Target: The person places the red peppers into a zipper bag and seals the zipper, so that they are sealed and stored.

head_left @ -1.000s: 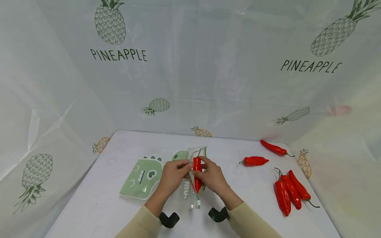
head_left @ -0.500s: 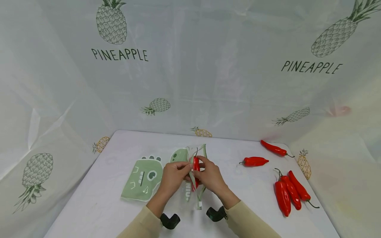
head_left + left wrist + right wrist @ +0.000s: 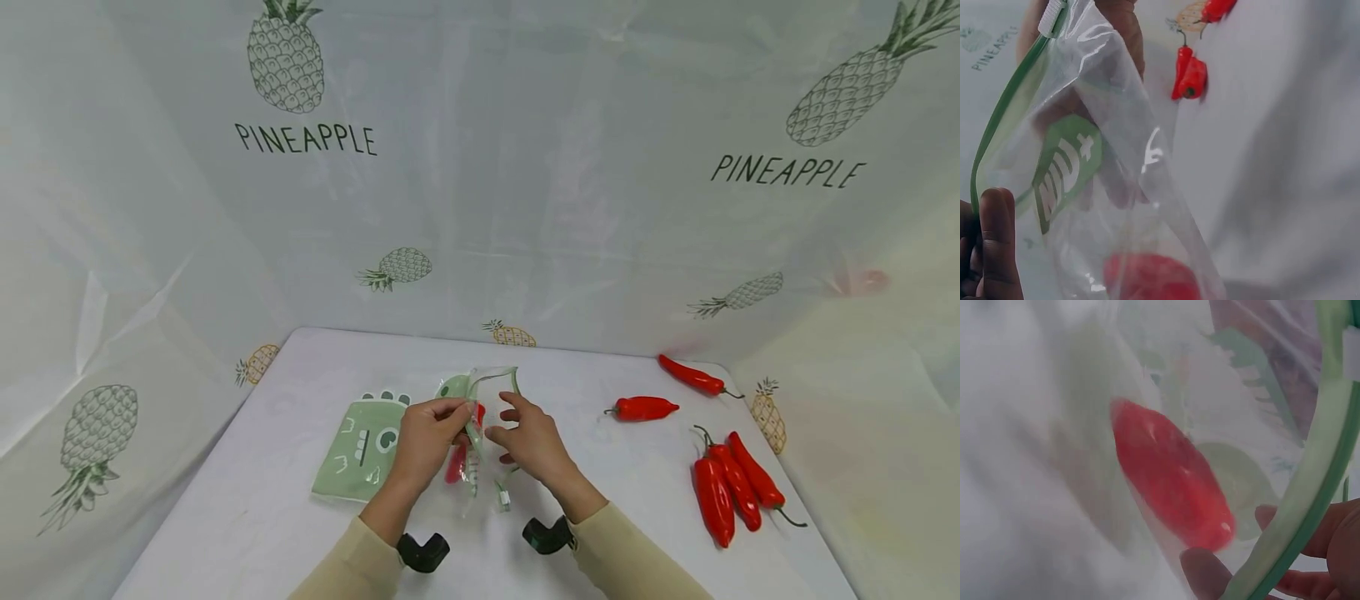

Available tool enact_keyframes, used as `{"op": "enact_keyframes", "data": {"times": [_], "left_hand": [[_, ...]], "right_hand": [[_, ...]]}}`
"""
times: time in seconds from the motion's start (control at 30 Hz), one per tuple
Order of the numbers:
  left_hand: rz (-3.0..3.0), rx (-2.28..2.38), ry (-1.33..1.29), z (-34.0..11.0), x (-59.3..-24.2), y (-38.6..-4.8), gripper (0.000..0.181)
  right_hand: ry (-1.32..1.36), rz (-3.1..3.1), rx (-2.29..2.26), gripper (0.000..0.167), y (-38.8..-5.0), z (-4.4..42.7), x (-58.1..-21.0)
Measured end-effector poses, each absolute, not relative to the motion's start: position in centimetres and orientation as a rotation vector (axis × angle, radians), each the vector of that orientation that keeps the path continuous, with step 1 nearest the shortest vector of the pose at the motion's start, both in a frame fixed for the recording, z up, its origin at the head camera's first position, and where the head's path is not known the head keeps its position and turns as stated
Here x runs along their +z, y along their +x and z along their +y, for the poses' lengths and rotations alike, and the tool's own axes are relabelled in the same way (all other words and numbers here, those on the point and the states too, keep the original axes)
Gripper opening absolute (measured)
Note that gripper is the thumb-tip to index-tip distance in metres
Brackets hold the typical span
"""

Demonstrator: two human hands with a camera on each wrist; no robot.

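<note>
A pepper point(image 3: 1172, 478) lay inside the clear bag point(image 3: 1069, 172), held over the table point(image 3: 240, 500). The left hand point(image 3: 427, 437) pinched the bag's edge; the right hand point(image 3: 536, 437), thumb and fingers apart, was at its mouth. A green pouch point(image 3: 348, 458) lay left, five more peppers point(image 3: 641, 408) right.

left wrist: red pepper point(image 3: 1150, 279) cropped | right wrist: slider point(image 3: 1352, 355) cropped

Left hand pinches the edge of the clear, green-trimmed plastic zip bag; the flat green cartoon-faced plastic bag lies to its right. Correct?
Wrong side: in the head view, the flat green cartoon-faced plastic bag lies to the left of the clear zip bag. The rest holds.
</note>
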State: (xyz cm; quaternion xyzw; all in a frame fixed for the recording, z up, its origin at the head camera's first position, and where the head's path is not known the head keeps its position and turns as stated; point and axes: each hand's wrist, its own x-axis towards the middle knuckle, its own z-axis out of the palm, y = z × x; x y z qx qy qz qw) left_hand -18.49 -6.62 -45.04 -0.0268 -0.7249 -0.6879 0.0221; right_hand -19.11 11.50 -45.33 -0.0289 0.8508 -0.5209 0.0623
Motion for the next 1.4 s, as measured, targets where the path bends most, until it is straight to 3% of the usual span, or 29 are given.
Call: {"op": "enact_keyframes", "data": {"times": [0.83,1.4], "left_hand": [[-2.313,-2.076,0.002,-6.7,-47.0,-19.2,0.025],[-2.324,-2.09,-0.02,-6.8,-47.7,-18.9,0.027]], "right_hand": [[-0.198,2.918,-1.575,0.057,-18.1,13.8,-45.2],[0.174,3.032,-1.32,0.057,-17.6,23.8,-46.4]]}}
